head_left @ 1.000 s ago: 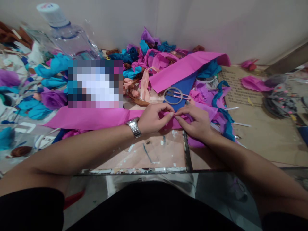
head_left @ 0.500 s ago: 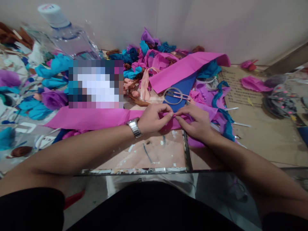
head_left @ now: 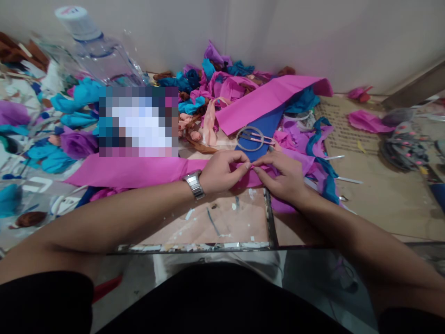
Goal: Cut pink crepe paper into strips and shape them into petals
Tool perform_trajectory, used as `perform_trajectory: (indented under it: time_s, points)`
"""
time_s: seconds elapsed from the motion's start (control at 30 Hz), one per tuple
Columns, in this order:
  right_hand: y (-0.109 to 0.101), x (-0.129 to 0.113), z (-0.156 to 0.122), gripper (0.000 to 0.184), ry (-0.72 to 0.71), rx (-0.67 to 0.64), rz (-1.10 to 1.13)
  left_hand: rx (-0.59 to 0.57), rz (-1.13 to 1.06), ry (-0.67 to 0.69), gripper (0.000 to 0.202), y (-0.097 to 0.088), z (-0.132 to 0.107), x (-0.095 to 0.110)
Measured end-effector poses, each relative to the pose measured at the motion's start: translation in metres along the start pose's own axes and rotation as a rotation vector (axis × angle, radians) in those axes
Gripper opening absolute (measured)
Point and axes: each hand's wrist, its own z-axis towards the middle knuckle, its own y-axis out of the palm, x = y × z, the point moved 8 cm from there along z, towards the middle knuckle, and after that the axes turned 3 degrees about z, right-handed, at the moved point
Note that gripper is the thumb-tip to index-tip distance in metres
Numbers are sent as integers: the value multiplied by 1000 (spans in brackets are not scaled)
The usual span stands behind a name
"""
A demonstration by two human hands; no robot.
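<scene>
A long pink crepe paper strip [head_left: 139, 169] lies across the glass tabletop [head_left: 225, 222]. My left hand [head_left: 222, 172], with a metal watch [head_left: 193, 184] on its wrist, pinches the strip's right end. My right hand [head_left: 283, 178] pinches the same end from the other side, and the fingertips of both hands meet. Just beyond my fingers lie metal scissors [head_left: 253, 138] on a blue paper sheet [head_left: 264, 130].
A clear plastic bottle [head_left: 97, 51] stands at the back left among blue and purple paper flowers [head_left: 76, 141]. A heap of crumpled pink, blue and purple paper scraps [head_left: 225, 83] fills the back. A wide pink sheet [head_left: 267, 99] lies behind the scissors. Cardboard [head_left: 375, 185] covers the right.
</scene>
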Motion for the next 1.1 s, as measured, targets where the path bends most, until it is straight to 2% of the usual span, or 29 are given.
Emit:
perform_trajectory:
  time_s: [0.83, 1.1]
  points:
    - [2, 6, 0, 7, 49, -4, -21, 9, 58, 6, 22, 0, 1, 0]
    - [1, 4, -1, 7, 13, -2, -30, 9, 82, 12, 23, 0, -1, 2]
